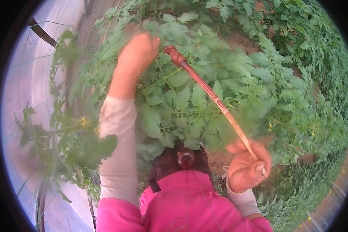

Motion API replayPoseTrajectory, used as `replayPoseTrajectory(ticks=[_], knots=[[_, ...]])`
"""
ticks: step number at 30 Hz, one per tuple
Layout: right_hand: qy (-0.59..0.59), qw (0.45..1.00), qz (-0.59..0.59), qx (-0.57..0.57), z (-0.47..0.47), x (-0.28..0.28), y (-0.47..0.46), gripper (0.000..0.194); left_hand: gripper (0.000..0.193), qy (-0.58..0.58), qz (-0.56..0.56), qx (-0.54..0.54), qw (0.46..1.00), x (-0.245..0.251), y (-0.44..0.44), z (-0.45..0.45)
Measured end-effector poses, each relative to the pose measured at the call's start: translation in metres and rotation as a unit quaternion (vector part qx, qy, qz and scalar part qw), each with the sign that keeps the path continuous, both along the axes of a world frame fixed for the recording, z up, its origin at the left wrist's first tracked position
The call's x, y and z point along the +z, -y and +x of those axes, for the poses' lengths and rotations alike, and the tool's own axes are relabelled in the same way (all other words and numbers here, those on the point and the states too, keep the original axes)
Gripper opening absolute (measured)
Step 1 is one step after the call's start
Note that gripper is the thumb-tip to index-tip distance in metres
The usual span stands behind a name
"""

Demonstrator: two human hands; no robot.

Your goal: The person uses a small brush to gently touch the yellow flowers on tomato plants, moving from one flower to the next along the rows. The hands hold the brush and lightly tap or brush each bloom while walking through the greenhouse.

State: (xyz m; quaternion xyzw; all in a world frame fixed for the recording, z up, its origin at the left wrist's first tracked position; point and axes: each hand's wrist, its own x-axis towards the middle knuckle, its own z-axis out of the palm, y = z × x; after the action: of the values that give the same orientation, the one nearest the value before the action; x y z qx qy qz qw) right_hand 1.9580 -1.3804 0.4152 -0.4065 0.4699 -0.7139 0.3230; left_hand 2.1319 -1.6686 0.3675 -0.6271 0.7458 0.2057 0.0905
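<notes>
My right hand [248, 163] holds the pale end of a slender stick [208, 91] between thumb and fingers. The stick slants up to the left and is stained red over its far half. A dark red wrapped tip [175, 55] sits at that end, just right of my left hand [140, 50]. Slightly blurred, my left hand reaches among tomato plant leaves [181, 95] with its fingers curled; whether they grip anything is hidden. Against my waist is a dark reddish bottle [186, 159], its round mouth facing up.
Dense tomato foliage [307, 81] fills the right side. A leafy stem with a yellow flower [83, 121] juts close on the left. Plastic sheeting [46, 92] and a dark post [42, 33] with green twine stand beyond it. Brown soil [240, 40] shows between plants.
</notes>
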Motion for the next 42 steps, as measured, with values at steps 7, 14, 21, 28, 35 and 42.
replayPoseTrajectory(ticks=[7,14,21,28,35,42], knots=[[0.026,0.999,0.005,-0.019,-0.007,-0.001,0.007,0.045,0.050,0.196,0.112,-0.142,0.964,-0.041,-0.022,0.023],[0.022,0.999,0.027,-0.031,-0.017,0.002,0.013,0.046,0.055,0.168,0.144,-0.161,0.962,-0.047,-0.061,0.039],[0.030,0.999,0.034,-0.013,-0.008,0.003,0.017,0.044,0.047,0.159,0.091,-0.182,0.966,-0.061,-0.070,0.038],[0.031,0.997,0.065,0.037,0.001,0.005,0.038,0.042,0.057,0.143,0.115,-0.265,0.947,-0.065,-0.067,0.035],[0.007,0.994,0.094,0.052,0.021,-0.008,0.072,0.027,0.071,0.118,0.116,-0.282,0.945,-0.071,-0.069,0.041],[-0.068,0.988,0.132,0.049,0.033,-0.029,0.109,0.030,0.058,0.134,0.012,-0.187,0.973,-0.062,-0.077,0.042]])
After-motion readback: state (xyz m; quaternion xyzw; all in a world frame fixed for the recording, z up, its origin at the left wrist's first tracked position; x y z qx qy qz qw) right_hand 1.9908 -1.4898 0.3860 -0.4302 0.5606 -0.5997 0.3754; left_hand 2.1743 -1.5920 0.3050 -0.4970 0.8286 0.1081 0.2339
